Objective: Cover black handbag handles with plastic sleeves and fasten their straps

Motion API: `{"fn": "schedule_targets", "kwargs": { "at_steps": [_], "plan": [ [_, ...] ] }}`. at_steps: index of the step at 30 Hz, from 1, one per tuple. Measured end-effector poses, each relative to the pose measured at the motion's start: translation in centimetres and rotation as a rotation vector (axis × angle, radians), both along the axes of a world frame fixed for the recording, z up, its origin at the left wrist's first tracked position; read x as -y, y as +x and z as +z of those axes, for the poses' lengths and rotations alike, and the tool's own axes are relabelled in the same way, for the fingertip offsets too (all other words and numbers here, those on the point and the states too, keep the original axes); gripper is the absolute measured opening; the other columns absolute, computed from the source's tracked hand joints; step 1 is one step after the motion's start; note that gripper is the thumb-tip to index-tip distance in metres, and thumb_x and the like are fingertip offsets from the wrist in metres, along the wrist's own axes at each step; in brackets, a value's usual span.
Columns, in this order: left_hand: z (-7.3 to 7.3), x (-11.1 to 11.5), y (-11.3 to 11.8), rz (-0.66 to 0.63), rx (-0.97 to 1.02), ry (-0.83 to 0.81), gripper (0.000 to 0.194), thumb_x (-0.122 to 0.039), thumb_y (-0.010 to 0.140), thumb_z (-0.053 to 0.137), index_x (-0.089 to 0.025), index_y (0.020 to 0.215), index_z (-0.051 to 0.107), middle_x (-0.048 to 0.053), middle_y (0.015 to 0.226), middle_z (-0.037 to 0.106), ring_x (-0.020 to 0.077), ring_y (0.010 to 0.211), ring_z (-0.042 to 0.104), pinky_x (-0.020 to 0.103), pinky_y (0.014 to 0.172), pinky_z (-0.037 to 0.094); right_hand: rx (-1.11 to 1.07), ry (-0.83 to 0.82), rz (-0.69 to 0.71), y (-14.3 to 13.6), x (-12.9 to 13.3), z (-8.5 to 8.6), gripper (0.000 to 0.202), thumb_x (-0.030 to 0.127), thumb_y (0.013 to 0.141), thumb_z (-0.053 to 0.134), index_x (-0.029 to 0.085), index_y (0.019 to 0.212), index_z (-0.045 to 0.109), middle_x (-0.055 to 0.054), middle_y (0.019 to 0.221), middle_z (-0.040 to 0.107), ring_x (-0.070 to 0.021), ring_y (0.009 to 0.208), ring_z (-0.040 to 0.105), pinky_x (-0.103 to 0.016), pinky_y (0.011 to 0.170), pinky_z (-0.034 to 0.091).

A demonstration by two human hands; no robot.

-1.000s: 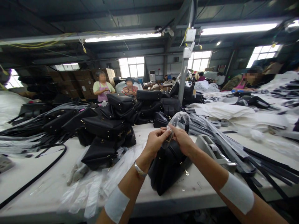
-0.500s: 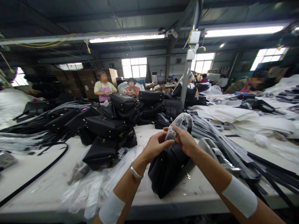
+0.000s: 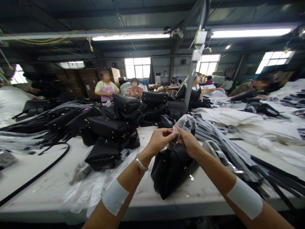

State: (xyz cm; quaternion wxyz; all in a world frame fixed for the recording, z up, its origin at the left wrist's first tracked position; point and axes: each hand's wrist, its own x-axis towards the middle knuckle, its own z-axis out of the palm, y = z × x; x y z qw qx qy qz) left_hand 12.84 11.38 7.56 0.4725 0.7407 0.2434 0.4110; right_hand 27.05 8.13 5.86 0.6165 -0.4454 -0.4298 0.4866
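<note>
A black handbag [image 3: 170, 173] stands on the table right in front of me. Clear plastic wrap [image 3: 184, 119] covers its arched handle, which rises above the bag. My left hand [image 3: 160, 140] pinches the wrap at the handle's near left side, thumb against fingers. Close beside it, my right hand [image 3: 188, 140] is closed on the wrapped handle too, its fingertips almost meeting the left ones. A small gold-coloured metal piece [image 3: 191, 177] hangs at the bag's right side.
Black handbags [image 3: 107, 127] are piled at left and behind. Clear plastic sleeves [image 3: 83, 190] lie on the white table [image 3: 35, 181]. To the right are a grey tape dispenser [image 3: 221, 159], long dark straps [image 3: 274, 171] and white sheets [image 3: 233, 117]. A metal post [image 3: 190, 86] stands behind; several people work farther back.
My left hand has turned and moved slightly up and right, its thumb now pinching the wrap closer to my right hand. The wrap looks more gathered there. The handbag has barely shifted.
</note>
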Motion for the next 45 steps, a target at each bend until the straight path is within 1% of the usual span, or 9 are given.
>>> {"fn": "schedule_targets", "kwargs": {
  "at_steps": [5,8,11,14,18,22,27,39,45],
  "plan": [
    [1.9,-1.1,0.3,0.205,-0.113,0.137,0.038,-0.05,0.076,0.073,-0.014,0.062,0.071,0.004,0.061,0.066,0.0167,0.062,0.059,0.026,0.059,0.039,0.076,0.093,0.004,-0.1,1.2,0.0,0.056,0.071,0.086,0.054,0.023,0.107,0.072,-0.006,0.102,0.075,-0.0248,0.098,0.068,-0.034,0.081,0.055],
    [2.9,-1.4,0.3,0.311,-0.235,0.295,0.037,-0.048,0.077,0.073,-0.017,0.057,0.068,0.001,0.055,0.06,0.016,0.06,0.054,0.026,0.059,0.034,0.188,0.118,-0.003,0.0,2.2,-0.1,0.045,0.055,0.074,0.079,0.022,0.104,0.073,-0.003,0.096,0.076,-0.023,0.09,0.068,-0.03,0.075,0.053],
    [3.1,-1.8,0.4,0.276,-0.183,0.238,0.037,-0.049,0.082,0.068,-0.017,0.062,0.067,0.001,0.06,0.061,0.0158,0.064,0.056,0.025,0.061,0.036,0.252,0.104,-0.056,0.4,2.4,0.1,0.033,0.044,0.067,0.087,0.017,0.083,0.077,-0.002,0.076,0.075,-0.0201,0.073,0.067,-0.027,0.067,0.049],
    [2.0,-2.3,0.4,0.211,-0.087,0.074,0.038,-0.05,0.091,0.055,-0.016,0.079,0.067,0.004,0.074,0.066,0.0161,0.067,0.061,0.024,0.061,0.043,0.235,0.095,-0.133,0.8,2.1,0.4,0.034,0.048,0.073,0.081,0.017,0.063,0.073,-0.001,0.061,0.07,-0.0182,0.065,0.065,-0.026,0.062,0.048],
    [-0.6,-1.6,-0.2,0.042,-0.058,-0.098,0.049,-0.05,0.099,0.035,-0.011,0.096,0.065,0.011,0.087,0.071,0.0191,0.071,0.069,0.028,0.062,0.051,0.115,0.098,-0.172,1.0,0.8,0.7,0.034,0.053,0.075,0.078,0.02,0.067,0.073,-0.003,0.074,0.075,-0.0209,0.08,0.07,-0.028,0.071,0.054],
    [-3.0,0.2,-0.8,-0.126,-0.019,-0.149,0.041,-0.05,0.091,0.056,-0.012,0.097,0.07,0.009,0.087,0.074,0.0207,0.081,0.069,0.029,0.075,0.053,-0.029,0.045,-0.182,1.6,-0.8,1.1,0.028,0.049,0.082,0.073,0.021,0.08,0.074,-0.006,0.091,0.078,-0.0226,0.093,0.072,-0.031,0.076,0.059],
    [-5.0,0.9,-0.8,-0.16,0.042,-0.217,0.03,-0.039,0.084,0.067,-0.015,0.102,0.071,0.008,0.09,0.075,0.0207,0.079,0.07,0.031,0.076,0.053,-0.156,0.01,-0.223,4.0,-2.0,1.6,0.023,0.041,0.096,0.056,0.024,0.089,0.07,-0.002,0.093,0.079,-0.0198,0.099,0.072,-0.032,0.081,0.06],
    [-4.6,1.5,-1.2,-0.233,0.15,-0.226,0.034,-0.02,0.08,0.07,-0.014,0.114,0.069,0.011,0.11,0.073,0.0229,0.101,0.068,0.037,0.097,0.049,-0.165,0.023,-0.103,4.4,-0.1,1.3,0.032,0.051,0.095,0.053,0.025,0.098,0.07,-0.005,0.112,0.075,-0.0242,0.114,0.066,-0.038,0.095,0.056],
    [-4.7,2.2,-1.4,0.09,0.019,0.101,0.04,-0.017,0.074,0.077,-0.019,0.112,0.064,0.007,0.107,0.068,0.0195,0.089,0.066,0.03,0.074,0.056,-0.058,0.022,0.145,2.5,2.8,1.0,0.042,0.044,0.083,0.074,0.024,0.119,0.068,-0.008,0.118,0.073,-0.0271,0.116,0.064,-0.043,0.104,0.047]
  ]
}}
